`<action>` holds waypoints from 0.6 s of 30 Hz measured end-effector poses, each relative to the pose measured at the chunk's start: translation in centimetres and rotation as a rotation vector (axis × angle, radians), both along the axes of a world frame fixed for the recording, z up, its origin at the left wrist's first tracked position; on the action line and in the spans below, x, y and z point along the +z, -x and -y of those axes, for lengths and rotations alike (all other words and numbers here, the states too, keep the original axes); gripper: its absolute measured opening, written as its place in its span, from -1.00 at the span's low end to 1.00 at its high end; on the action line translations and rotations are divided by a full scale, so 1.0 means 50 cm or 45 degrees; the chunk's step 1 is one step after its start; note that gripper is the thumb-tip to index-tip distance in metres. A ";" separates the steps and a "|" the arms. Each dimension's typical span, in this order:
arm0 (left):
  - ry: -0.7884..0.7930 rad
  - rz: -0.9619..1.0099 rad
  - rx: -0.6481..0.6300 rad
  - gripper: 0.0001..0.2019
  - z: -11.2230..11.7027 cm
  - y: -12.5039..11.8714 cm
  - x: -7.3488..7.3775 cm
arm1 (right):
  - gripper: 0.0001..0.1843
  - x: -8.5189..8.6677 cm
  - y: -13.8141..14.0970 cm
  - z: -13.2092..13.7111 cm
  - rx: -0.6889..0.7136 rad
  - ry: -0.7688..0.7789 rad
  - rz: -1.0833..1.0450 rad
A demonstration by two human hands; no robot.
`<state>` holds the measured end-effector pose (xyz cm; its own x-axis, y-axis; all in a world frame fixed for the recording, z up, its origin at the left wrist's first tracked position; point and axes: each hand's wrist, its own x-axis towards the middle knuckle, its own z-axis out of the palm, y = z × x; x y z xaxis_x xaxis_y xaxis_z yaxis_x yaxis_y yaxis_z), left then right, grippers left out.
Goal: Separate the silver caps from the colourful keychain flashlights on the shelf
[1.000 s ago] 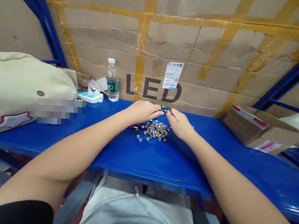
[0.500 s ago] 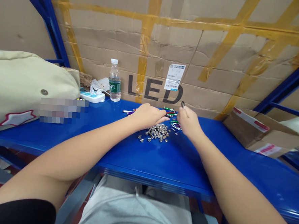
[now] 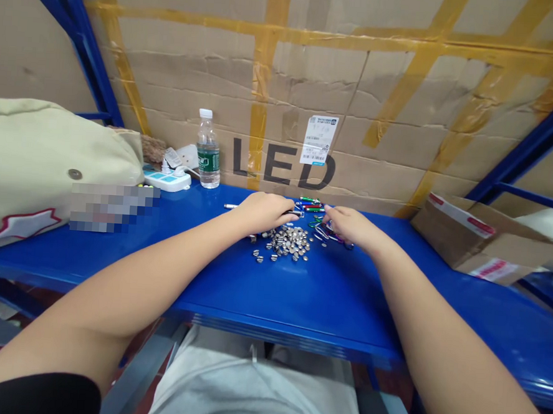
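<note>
A heap of small silver button cells (image 3: 287,243) lies on the blue shelf top (image 3: 271,288). Behind it lie several thin coloured pen-like sticks (image 3: 310,204) and small coloured clips (image 3: 322,230). My left hand (image 3: 263,210) rests just behind the heap, fingers curled round a thin dark stick whose tip pokes out to the right. My right hand (image 3: 350,226) is low over the clips at the heap's right, fingers bent and pinched together; what they hold is hidden.
A beige fabric bag (image 3: 39,167) fills the left of the shelf. A white power strip (image 3: 166,178) and a water bottle (image 3: 209,149) stand at the back. A taped cardboard wall marked LED (image 3: 283,164) closes the rear. An open carton (image 3: 481,238) sits at right.
My right hand, raised with a small dark ring half a second ago, has come down onto the clips. My left hand has stayed by the heap with the stick.
</note>
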<state>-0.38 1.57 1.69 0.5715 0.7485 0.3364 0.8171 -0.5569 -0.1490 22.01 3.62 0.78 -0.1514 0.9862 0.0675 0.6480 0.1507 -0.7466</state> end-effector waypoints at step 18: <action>-0.404 -0.108 -0.149 -0.69 0.018 -0.038 -0.027 | -0.61 -0.021 0.079 0.045 0.215 0.472 -0.707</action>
<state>1.54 0.66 0.31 0.6828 0.5422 0.4897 0.7281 -0.5610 -0.3940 18.06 1.38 -0.25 -0.3455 0.9250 -0.1578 0.1448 -0.1137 -0.9829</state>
